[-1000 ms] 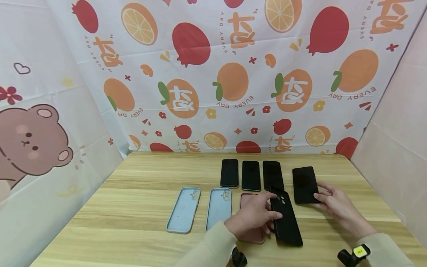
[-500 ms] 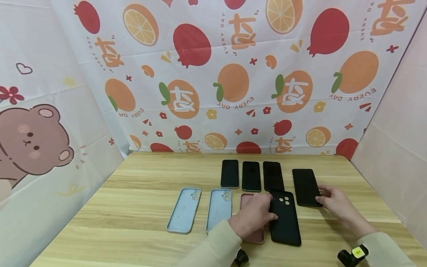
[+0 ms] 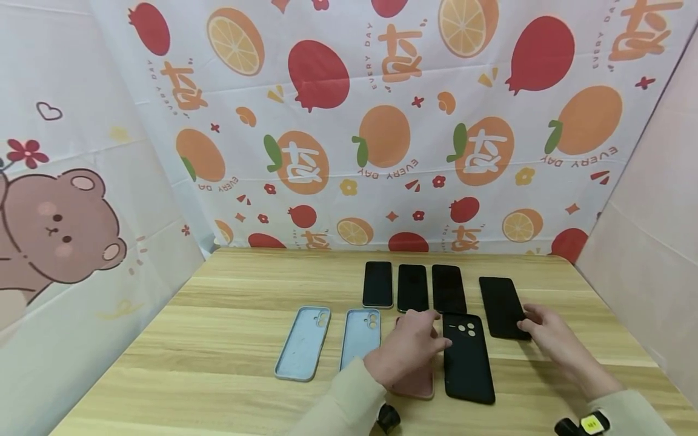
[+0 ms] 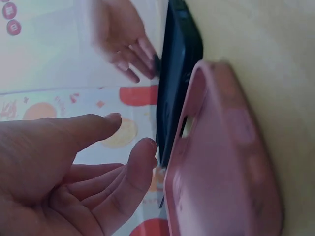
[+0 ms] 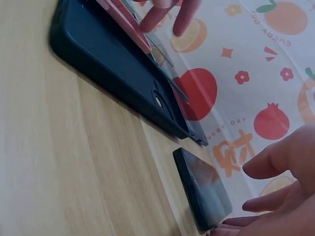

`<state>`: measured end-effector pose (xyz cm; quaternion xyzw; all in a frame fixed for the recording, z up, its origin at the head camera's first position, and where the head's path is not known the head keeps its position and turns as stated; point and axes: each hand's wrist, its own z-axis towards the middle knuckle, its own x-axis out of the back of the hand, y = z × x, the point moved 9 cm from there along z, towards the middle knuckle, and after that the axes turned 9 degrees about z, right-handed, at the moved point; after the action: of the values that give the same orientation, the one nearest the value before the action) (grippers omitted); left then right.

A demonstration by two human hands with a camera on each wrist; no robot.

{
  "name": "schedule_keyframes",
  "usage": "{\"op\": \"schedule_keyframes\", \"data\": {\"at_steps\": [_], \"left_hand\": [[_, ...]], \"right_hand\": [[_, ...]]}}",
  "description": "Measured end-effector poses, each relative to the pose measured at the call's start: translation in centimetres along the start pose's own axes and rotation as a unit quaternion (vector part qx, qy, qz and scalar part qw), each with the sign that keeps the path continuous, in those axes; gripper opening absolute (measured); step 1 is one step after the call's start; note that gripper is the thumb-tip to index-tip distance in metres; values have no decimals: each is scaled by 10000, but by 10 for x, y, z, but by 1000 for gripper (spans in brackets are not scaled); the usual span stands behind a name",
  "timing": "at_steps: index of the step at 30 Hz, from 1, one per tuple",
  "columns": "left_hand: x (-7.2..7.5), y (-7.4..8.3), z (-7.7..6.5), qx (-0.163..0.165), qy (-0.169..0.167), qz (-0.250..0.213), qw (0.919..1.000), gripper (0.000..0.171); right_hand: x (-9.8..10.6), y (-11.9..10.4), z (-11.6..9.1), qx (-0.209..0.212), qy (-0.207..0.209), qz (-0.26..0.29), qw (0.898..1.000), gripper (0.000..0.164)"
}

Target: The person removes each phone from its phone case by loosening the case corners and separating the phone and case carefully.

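My left hand [image 3: 405,350] hovers over the pink phone case [image 3: 418,383], partly hiding it. In the left wrist view its thumb and fingers are apart, with nothing between them. Just right of it lies the black phone case [image 3: 469,370], hollow side up, camera holes at the far end. At the far right a black phone [image 3: 500,307] lies flat, screen up. My right hand [image 3: 557,340] is at that phone's near right corner; the right wrist view shows its thumb spread away from the phone [image 5: 203,189] and its lower fingers right at the edge.
Three more dark phones, a left one [image 3: 378,284], a middle one [image 3: 412,288] and a right one [image 3: 449,289], lie in the back row. Two light-blue phone cases, one outer [image 3: 302,344] and one inner [image 3: 360,339], lie left of the pink one on the wooden table [image 3: 207,339].
The black case, tilted in my left hand a second ago, now lies flat, and that hand has drawn left off it. The right phone has shifted slightly nearer; the right hand's grip has loosened.
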<state>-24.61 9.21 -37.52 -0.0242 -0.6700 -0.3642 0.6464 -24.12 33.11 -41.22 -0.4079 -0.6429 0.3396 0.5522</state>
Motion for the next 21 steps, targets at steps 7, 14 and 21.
{"op": "schedule_keyframes", "data": {"at_steps": [7,14,21], "left_hand": [[22,-18,-4,114,259,-63,9996,44],[49,-37,-14,118,685,310,9971,52],[61,-51,-26,64,512,1426,9884,80]], "right_hand": [[4,-9,-6,283,155,-331,9989,68],[6,-31,-18,895,528,-944,9901,76],[-10,-62,-32,1827,642,-1739,9655,82]]}}
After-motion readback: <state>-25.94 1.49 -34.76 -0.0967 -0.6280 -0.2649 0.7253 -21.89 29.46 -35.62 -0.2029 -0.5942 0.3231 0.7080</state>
